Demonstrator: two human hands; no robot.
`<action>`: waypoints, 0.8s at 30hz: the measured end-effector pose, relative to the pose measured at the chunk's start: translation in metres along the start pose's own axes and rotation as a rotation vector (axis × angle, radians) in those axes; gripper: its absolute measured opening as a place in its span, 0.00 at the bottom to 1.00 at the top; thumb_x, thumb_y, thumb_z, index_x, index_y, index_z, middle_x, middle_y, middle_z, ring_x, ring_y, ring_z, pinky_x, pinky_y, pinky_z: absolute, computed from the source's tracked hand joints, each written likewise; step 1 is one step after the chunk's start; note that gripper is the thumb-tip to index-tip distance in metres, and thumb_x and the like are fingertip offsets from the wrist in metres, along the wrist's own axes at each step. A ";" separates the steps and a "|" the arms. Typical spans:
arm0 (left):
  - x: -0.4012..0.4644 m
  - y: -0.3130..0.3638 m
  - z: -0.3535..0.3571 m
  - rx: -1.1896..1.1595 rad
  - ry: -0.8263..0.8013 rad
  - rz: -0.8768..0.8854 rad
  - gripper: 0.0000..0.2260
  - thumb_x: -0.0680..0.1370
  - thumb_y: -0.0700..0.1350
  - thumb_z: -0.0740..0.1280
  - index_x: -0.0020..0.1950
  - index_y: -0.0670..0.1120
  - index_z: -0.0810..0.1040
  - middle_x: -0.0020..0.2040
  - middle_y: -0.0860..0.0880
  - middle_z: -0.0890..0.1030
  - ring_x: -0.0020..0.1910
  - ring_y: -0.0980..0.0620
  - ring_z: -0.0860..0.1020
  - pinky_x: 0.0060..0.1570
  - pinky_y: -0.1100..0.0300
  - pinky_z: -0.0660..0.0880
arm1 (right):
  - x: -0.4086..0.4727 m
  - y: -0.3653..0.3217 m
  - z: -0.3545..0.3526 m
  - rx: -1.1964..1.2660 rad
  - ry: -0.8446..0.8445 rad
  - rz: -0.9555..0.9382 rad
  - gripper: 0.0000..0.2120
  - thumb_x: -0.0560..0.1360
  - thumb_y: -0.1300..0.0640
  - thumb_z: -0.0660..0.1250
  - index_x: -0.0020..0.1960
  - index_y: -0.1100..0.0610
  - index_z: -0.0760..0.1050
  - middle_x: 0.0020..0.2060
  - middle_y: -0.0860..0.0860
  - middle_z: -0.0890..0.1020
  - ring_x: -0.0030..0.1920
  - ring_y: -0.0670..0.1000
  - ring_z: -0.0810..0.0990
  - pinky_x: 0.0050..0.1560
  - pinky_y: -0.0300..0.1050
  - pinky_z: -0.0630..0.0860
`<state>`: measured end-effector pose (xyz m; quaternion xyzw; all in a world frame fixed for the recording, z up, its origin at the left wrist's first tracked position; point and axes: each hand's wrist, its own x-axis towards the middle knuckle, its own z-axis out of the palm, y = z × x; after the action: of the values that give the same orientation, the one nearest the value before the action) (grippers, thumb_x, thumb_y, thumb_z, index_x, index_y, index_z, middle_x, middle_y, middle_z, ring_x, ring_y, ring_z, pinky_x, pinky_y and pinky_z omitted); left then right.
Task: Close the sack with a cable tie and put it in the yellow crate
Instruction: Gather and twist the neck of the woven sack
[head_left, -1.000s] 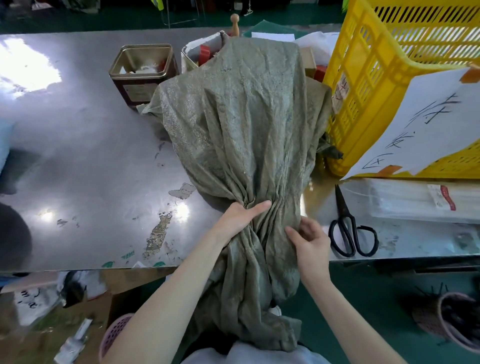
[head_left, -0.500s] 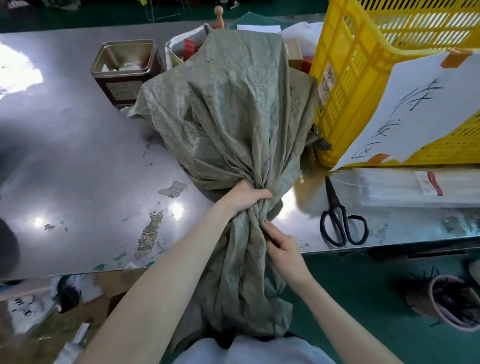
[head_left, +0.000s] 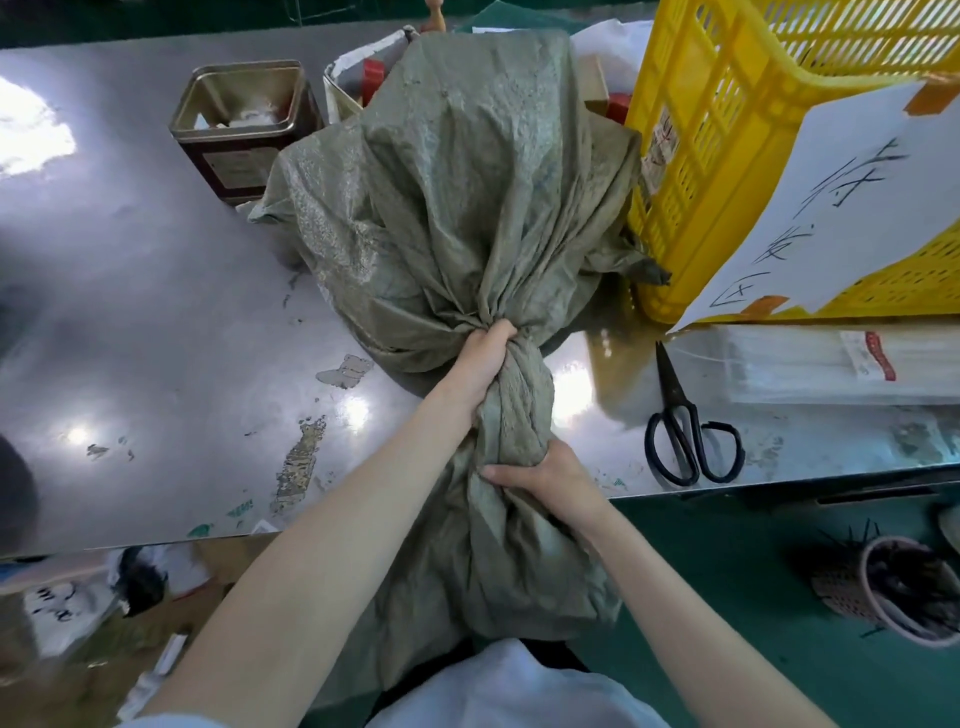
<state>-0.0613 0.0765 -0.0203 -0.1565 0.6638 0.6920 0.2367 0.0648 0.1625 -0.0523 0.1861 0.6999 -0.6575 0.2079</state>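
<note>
A grey-green woven sack (head_left: 457, 197) lies full on the steel table (head_left: 156, 312), its open end gathered toward me and hanging over the front edge. My left hand (head_left: 488, 358) grips the bunched neck close to the sack's body. Just below it, my right hand (head_left: 545, 473) grips the twisted neck nearer to me. The yellow crate (head_left: 727, 130) stands at the back right, touching the sack's right side, with a handwritten paper sheet (head_left: 831, 208) taped to its front. A clear bag of white cable ties (head_left: 831, 364) lies in front of the crate.
Black scissors (head_left: 691, 426) lie near the table's front edge, right of my hands. A square metal tin (head_left: 244, 124) and an open box (head_left: 358, 78) stand behind the sack at the left. A pink basket (head_left: 904, 587) sits on the green floor at lower right.
My hands went from spreading over the loose cloth to gathering it: the left now grips a tight neck, and the right has closed round the twisted cloth below it.
</note>
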 end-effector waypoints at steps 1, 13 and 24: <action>0.000 0.001 0.001 -0.055 0.015 -0.017 0.09 0.79 0.40 0.58 0.40 0.41 0.74 0.35 0.45 0.75 0.35 0.50 0.74 0.34 0.61 0.70 | 0.001 -0.002 -0.001 0.042 -0.016 -0.010 0.24 0.64 0.61 0.79 0.57 0.56 0.76 0.50 0.50 0.84 0.45 0.43 0.84 0.45 0.35 0.79; 0.006 0.010 -0.008 -0.215 0.040 -0.092 0.09 0.78 0.40 0.60 0.40 0.40 0.75 0.36 0.43 0.79 0.36 0.48 0.78 0.39 0.59 0.76 | 0.023 -0.008 -0.024 -0.014 -0.025 -0.107 0.27 0.63 0.56 0.68 0.61 0.58 0.69 0.54 0.54 0.80 0.54 0.52 0.79 0.55 0.48 0.77; 0.003 -0.002 -0.012 -0.056 -0.175 -0.076 0.05 0.71 0.39 0.74 0.46 0.42 0.82 0.41 0.45 0.84 0.41 0.49 0.82 0.49 0.56 0.79 | 0.020 0.008 -0.024 -0.455 0.123 -0.167 0.09 0.66 0.67 0.74 0.41 0.61 0.75 0.34 0.51 0.79 0.36 0.50 0.78 0.31 0.30 0.69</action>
<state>-0.0640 0.0645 -0.0240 -0.1270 0.6143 0.7120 0.3155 0.0507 0.1870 -0.0689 0.1156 0.8543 -0.4853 0.1461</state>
